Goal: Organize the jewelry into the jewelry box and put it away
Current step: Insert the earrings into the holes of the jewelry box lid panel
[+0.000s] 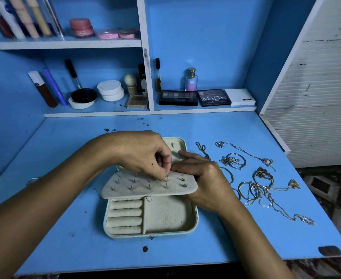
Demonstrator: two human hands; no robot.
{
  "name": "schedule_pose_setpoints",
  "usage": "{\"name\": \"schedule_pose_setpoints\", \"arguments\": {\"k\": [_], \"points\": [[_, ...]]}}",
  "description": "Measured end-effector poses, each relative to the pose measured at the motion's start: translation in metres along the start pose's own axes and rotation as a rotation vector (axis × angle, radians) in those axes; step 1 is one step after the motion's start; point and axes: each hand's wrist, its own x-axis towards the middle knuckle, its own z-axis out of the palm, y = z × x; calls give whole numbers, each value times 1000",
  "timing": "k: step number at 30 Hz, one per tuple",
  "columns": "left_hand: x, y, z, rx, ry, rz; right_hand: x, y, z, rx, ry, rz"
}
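Note:
An open pale jewelry box lies on the blue desk, with ring rolls at its left and a bare compartment at its right. Its earring flap is raised over the box, and several stud posts stick through it. My left hand pinches a small stud at the flap's upper edge. My right hand holds the flap's right end, thumb under it. Chains, bangles and rings lie spread to the right of the box.
A few small studs lie on the desk behind the box, and one dark bead lies near the front edge. Shelves behind hold makeup palettes, jars and bottles. A white slatted panel stands at the right.

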Motion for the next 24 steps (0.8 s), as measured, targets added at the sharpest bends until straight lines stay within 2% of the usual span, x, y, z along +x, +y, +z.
{"name": "schedule_pose_setpoints", "arguments": {"k": [10,18,24], "points": [[-2,-5,3,-20,23,12,0,-1,0,-4,0,15],[-32,-28,6,-187,245,82,-3,0,1,3,16,92],[-66,-49,24,-276,297,96,-3,0,1,28,26,111]]}}
